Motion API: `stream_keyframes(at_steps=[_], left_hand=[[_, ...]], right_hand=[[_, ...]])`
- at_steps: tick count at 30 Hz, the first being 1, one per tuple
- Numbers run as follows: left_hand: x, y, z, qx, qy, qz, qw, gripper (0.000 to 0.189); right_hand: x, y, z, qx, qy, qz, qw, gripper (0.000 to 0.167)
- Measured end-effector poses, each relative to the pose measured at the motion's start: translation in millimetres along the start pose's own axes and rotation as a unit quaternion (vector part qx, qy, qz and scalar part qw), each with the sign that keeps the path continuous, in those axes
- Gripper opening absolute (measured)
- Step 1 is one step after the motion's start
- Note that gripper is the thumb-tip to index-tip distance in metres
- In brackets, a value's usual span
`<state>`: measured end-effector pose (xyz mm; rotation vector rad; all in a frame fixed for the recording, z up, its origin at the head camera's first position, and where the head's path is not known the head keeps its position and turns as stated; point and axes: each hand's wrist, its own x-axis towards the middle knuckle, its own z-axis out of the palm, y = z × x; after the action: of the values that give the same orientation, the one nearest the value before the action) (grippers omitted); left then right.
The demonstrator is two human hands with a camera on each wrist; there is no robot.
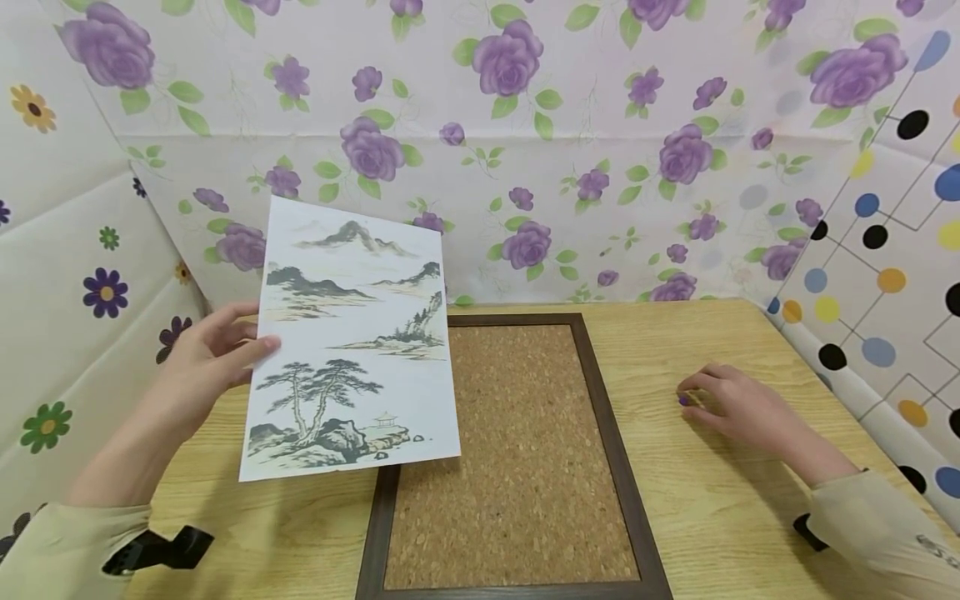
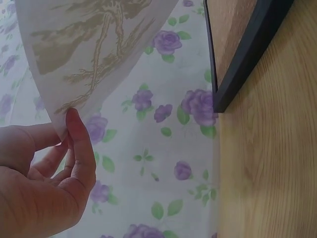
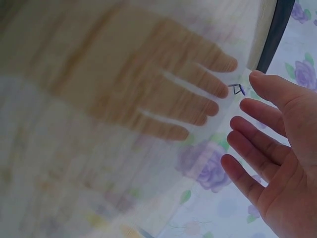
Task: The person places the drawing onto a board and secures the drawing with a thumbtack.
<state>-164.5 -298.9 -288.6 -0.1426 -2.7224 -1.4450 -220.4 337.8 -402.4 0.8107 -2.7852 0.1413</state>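
My left hand point(image 1: 213, 354) pinches the left edge of a white sheet of paper point(image 1: 300, 342) printed with an ink landscape. The sheet is raised and overlaps the left part of a cork board point(image 1: 517, 467) with a dark frame. In the left wrist view, thumb and index finger of the left hand point(image 2: 54, 178) meet at the paper's corner point(image 2: 59, 104). Low over the table, my right hand point(image 1: 738, 408) is to the right of the board. By its thumb and index tips lies a small purple piece point(image 3: 241, 89) with thin dark lines, just beyond the gap between them.
The board lies on a light wooden table point(image 1: 697, 525), which faintly reflects the right hand in the right wrist view. A wall covering with purple flowers point(image 1: 510, 108) stands behind it. Patterned coverings close off the left and right sides. Dark straps point(image 1: 157, 550) hang at both sleeves.
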Motion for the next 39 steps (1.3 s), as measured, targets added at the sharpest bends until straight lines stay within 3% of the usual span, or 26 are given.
stream_keyframes(at_steps=[12, 26, 39], left_hand=[[10.5, 8.7, 36.7, -0.071, -0.036, -0.004, 0.9968, 0.064], [12.8, 8.2, 85.5, -0.108, -0.063, -0.013, 0.992, 0.068], [12.7, 7.2, 118.6, -0.129, -0.071, -0.015, 0.989, 0.061]], right_hand=[[0.1, 1, 1, 0.003, 0.0, 0.003, 1.0, 0.021], [-0.1, 1, 0, 0.002, -0.003, 0.007, 1.0, 0.02], [-1.3, -1, -2, 0.004, -0.009, 0.014, 0.9999, 0.021]])
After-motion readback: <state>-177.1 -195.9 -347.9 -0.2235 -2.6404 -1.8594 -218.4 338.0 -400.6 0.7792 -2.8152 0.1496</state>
